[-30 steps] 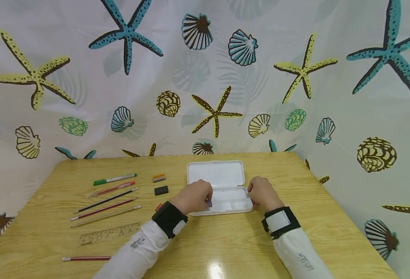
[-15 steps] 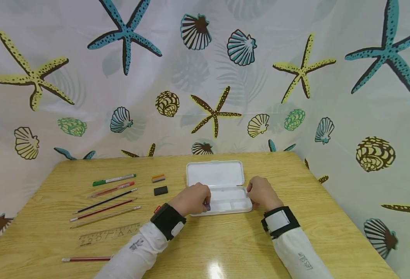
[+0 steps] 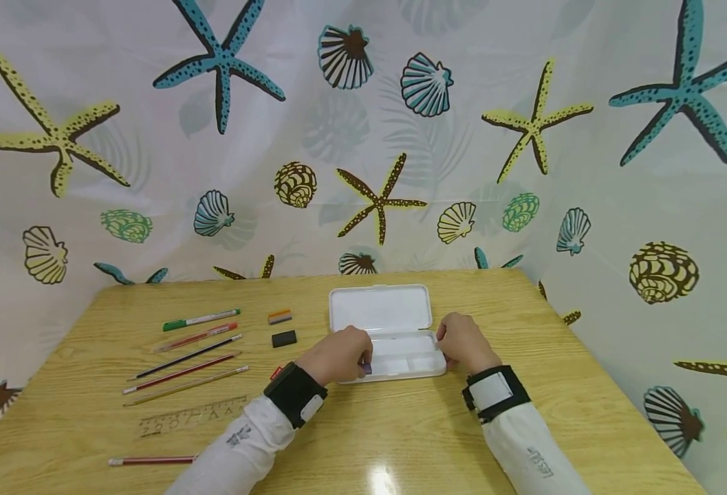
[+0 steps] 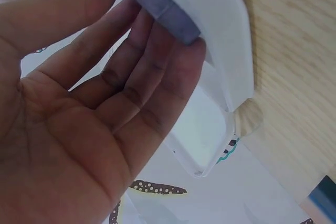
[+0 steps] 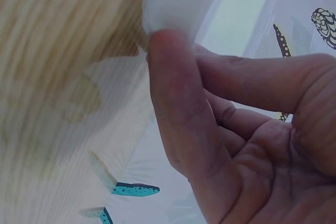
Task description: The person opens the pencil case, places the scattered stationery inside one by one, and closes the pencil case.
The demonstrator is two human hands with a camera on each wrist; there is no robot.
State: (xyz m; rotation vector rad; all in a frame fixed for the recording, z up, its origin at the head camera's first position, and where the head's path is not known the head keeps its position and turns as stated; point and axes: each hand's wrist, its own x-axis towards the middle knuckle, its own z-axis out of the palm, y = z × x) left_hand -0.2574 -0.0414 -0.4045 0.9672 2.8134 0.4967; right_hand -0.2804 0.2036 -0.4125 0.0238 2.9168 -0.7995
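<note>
A white pencil case (image 3: pixel 380 308) lies open on the table, its lid laid back and its base divided into compartments. At the left end of the base, my left hand (image 3: pixel 338 354) pinches a small purple block (image 4: pixel 165 11) between thumb and fingers. The block sits against the inside of the case's wall (image 4: pixel 231 51) in the left wrist view; its kind does not show. With thumb and fingers, my right hand (image 3: pixel 467 342) grips the right end of the case, seen in the right wrist view as a pale rounded corner (image 5: pixel 176 3).
Left on the wooden table (image 3: pixel 413 433) lie a green-capped marker (image 3: pixel 202 320), an orange pen (image 3: pixel 199 337), several pencils (image 3: pixel 183 372) and a clear ruler (image 3: pixel 192 416). A black eraser (image 3: pixel 284 338) and a small orange-and-grey block (image 3: pixel 279 316) lie left of the case.
My left hand has shifted slightly left and toward me with the purple block, inside the case's left end. The right hand keeps its grip on the case.
</note>
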